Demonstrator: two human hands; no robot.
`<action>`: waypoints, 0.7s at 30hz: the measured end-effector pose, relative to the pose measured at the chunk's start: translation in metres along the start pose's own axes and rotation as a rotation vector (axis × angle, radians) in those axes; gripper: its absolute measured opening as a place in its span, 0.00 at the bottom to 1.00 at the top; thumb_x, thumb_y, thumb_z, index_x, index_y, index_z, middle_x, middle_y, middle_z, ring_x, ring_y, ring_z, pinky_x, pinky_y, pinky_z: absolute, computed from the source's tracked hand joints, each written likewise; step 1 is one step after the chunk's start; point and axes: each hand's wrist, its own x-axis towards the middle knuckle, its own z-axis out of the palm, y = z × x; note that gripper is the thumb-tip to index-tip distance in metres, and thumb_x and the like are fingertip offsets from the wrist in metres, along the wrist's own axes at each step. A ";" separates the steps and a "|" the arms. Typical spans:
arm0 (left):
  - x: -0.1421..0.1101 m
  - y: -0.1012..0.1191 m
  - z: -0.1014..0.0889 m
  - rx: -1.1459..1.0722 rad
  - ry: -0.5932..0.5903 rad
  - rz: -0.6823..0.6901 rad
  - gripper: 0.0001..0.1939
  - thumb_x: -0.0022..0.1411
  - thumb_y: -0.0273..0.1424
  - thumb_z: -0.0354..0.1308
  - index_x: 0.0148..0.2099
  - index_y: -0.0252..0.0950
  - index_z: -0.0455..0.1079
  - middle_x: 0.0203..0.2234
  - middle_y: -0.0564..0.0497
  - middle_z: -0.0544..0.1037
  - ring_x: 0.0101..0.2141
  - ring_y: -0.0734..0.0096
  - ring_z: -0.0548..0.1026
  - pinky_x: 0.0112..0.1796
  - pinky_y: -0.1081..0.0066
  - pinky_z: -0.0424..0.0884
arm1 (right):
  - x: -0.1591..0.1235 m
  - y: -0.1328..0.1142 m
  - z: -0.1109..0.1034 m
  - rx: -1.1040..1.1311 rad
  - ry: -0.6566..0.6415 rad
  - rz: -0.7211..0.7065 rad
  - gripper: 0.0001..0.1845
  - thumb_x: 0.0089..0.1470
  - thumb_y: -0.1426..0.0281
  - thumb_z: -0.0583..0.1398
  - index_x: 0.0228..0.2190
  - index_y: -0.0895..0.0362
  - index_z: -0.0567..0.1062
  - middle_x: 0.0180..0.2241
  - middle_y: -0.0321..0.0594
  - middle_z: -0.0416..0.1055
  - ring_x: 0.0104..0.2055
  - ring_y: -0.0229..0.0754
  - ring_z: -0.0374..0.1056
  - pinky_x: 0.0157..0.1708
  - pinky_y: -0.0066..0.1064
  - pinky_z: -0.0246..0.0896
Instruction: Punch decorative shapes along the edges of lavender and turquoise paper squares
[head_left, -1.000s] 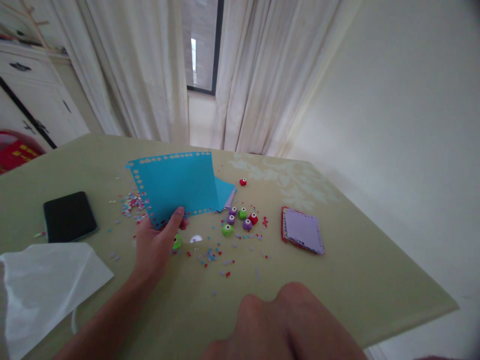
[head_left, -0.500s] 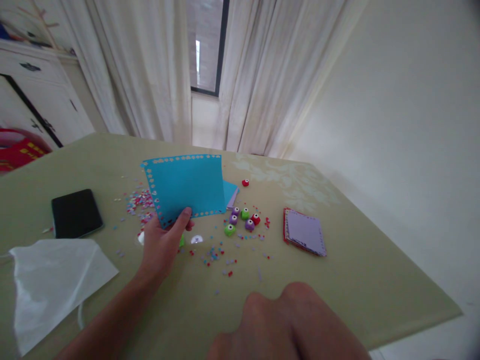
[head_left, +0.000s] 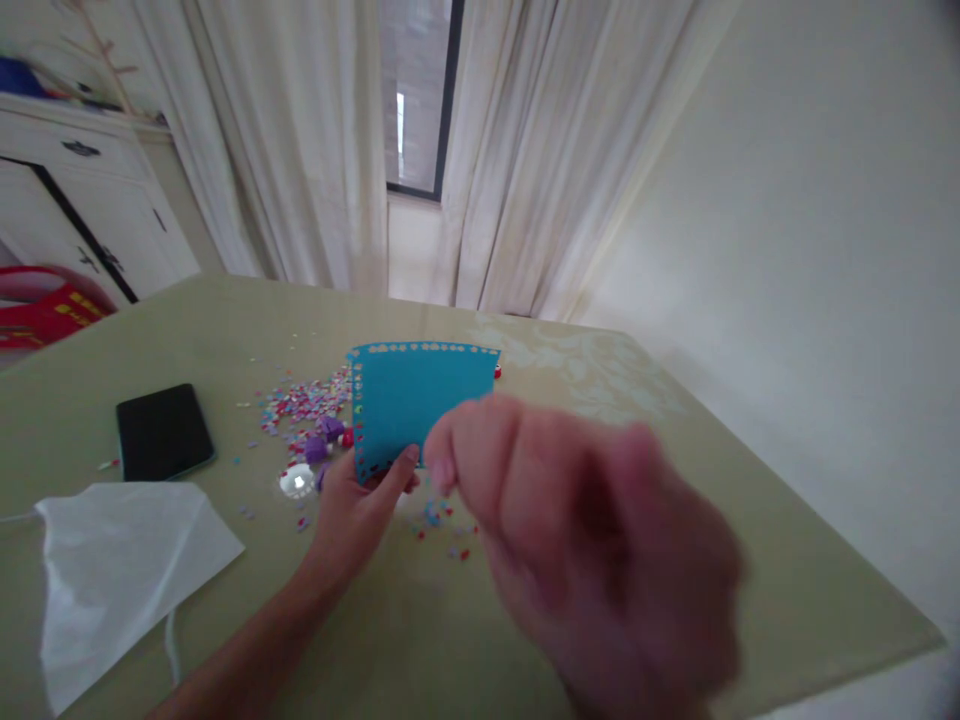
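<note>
A blue sheet of paper (head_left: 420, 395) stands tilted upright over the table, small cut-out shapes lining its top, left and bottom edges. My left hand (head_left: 367, 505) pinches its lower left part, thumb on the near face. In front of the sheet's lower right corner is my right hand (head_left: 577, 530), close to the camera and blurred. Its fingers are curled in, and nothing shows in them. Whether it touches the sheet I cannot tell. Purple craft punches (head_left: 319, 448) lie left of the sheet, and paper confetti (head_left: 304, 400) is scattered behind them.
A black phone or tablet (head_left: 165, 432) and a white cloth-like piece with a cord (head_left: 131, 570) lie on the left of the table (head_left: 247, 310). A clear round disc (head_left: 297, 481) sits beside my left wrist. Curtains (head_left: 315, 150) hang behind; a wall borders the right.
My right hand has risen from the bottom edge towards the sheet, now covering the paper stack and several punches. My left hand has carried the sheet rightwards and slightly down, uncovering purple punches.
</note>
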 end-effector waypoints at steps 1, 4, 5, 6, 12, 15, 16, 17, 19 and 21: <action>-0.004 0.001 0.002 -0.015 -0.035 0.006 0.17 0.57 0.47 0.69 0.25 0.41 0.76 0.19 0.50 0.80 0.21 0.61 0.78 0.23 0.65 0.76 | 0.013 -0.001 -0.006 -0.080 0.039 -0.042 0.26 0.75 0.57 0.53 0.23 0.46 0.71 0.24 0.38 0.67 0.34 0.50 0.70 0.37 0.44 0.70; -0.018 -0.001 0.009 -0.096 -0.175 0.002 0.14 0.58 0.45 0.70 0.31 0.39 0.78 0.23 0.50 0.83 0.24 0.61 0.80 0.27 0.66 0.78 | 0.039 0.002 -0.024 -0.531 0.010 -0.172 0.07 0.71 0.64 0.62 0.40 0.49 0.81 0.45 0.43 0.77 0.53 0.54 0.71 0.52 0.47 0.67; -0.021 -0.003 0.010 -0.103 -0.224 0.006 0.14 0.60 0.44 0.69 0.32 0.39 0.78 0.24 0.51 0.83 0.24 0.62 0.80 0.27 0.67 0.78 | 0.043 0.004 -0.029 -0.670 -0.027 -0.199 0.06 0.70 0.67 0.62 0.46 0.50 0.81 0.51 0.45 0.77 0.58 0.55 0.70 0.57 0.48 0.64; -0.024 -0.005 0.011 -0.106 -0.263 0.016 0.14 0.62 0.43 0.68 0.32 0.38 0.78 0.24 0.51 0.83 0.24 0.63 0.80 0.28 0.68 0.77 | 0.045 0.006 -0.033 -0.782 -0.077 -0.212 0.08 0.70 0.69 0.62 0.49 0.51 0.80 0.54 0.46 0.77 0.60 0.55 0.69 0.60 0.49 0.61; -0.026 -0.011 0.006 0.049 -0.376 0.107 0.14 0.67 0.44 0.68 0.40 0.39 0.82 0.32 0.49 0.86 0.31 0.61 0.81 0.35 0.66 0.76 | 0.045 0.010 -0.047 -0.931 -0.329 -0.090 0.05 0.73 0.71 0.62 0.41 0.55 0.79 0.41 0.38 0.81 0.48 0.46 0.74 0.56 0.42 0.57; -0.019 -0.008 -0.003 0.010 -0.350 0.175 0.18 0.70 0.45 0.67 0.56 0.41 0.81 0.47 0.46 0.87 0.44 0.55 0.83 0.46 0.62 0.78 | 0.047 0.009 -0.050 -0.935 -0.362 -0.029 0.07 0.73 0.71 0.62 0.39 0.55 0.78 0.38 0.36 0.80 0.45 0.45 0.74 0.54 0.41 0.56; -0.016 -0.006 -0.006 -0.024 -0.316 0.206 0.19 0.71 0.44 0.66 0.59 0.43 0.80 0.50 0.45 0.86 0.48 0.54 0.82 0.49 0.61 0.77 | 0.047 0.009 -0.051 -0.931 -0.385 -0.008 0.07 0.73 0.71 0.63 0.38 0.55 0.78 0.37 0.36 0.80 0.43 0.45 0.74 0.53 0.40 0.56; -0.014 -0.005 -0.009 -0.054 -0.276 0.234 0.18 0.73 0.43 0.65 0.60 0.44 0.80 0.51 0.45 0.85 0.49 0.55 0.82 0.50 0.61 0.76 | 0.047 0.010 -0.052 -0.925 -0.411 0.013 0.08 0.73 0.71 0.63 0.37 0.55 0.78 0.36 0.36 0.80 0.43 0.44 0.74 0.52 0.40 0.56; -0.012 -0.001 -0.012 -0.114 -0.220 0.273 0.14 0.73 0.41 0.66 0.57 0.44 0.82 0.48 0.46 0.86 0.46 0.59 0.81 0.48 0.65 0.76 | 0.047 0.011 -0.052 -0.910 -0.463 0.037 0.08 0.72 0.71 0.64 0.36 0.55 0.78 0.36 0.36 0.81 0.42 0.44 0.74 0.51 0.39 0.57; -0.011 0.003 -0.013 -0.196 -0.203 0.276 0.10 0.72 0.39 0.67 0.52 0.44 0.84 0.43 0.48 0.86 0.42 0.63 0.81 0.44 0.68 0.76 | 0.046 0.013 -0.051 -0.897 -0.505 0.033 0.08 0.72 0.71 0.64 0.36 0.55 0.79 0.37 0.37 0.81 0.42 0.44 0.74 0.50 0.38 0.57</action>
